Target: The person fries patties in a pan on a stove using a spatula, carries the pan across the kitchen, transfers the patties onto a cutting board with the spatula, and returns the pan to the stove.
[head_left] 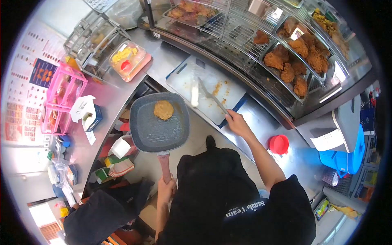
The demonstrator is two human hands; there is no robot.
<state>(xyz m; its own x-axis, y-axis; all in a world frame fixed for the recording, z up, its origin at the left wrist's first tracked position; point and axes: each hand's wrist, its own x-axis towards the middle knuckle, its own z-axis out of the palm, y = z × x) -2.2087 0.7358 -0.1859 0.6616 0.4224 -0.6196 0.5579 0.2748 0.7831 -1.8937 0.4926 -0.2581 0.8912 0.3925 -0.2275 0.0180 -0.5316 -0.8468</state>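
Note:
My left hand [166, 190] is wrapped round the handle of a square grey grill pan [153, 132], held up in front of the counter. One round browned patty [163, 110] lies in the upper right part of the pan. In my right hand [237, 123] is the handle of a long metal utensil [213, 98], perhaps tongs or a knife, whose far end reaches over a white cutting board [179, 83]. Brown crumbs [217, 87] are scattered on the board. Near the utensil's far end lies a white object [195, 96] that I cannot make out.
A glass display case [228, 45] with fried chicken [300, 47] runs behind the board. Right of my arm is a red cup [279, 144]. A plastic tub [127, 60] stands at the upper left. Another person [104, 212] bends at the lower left.

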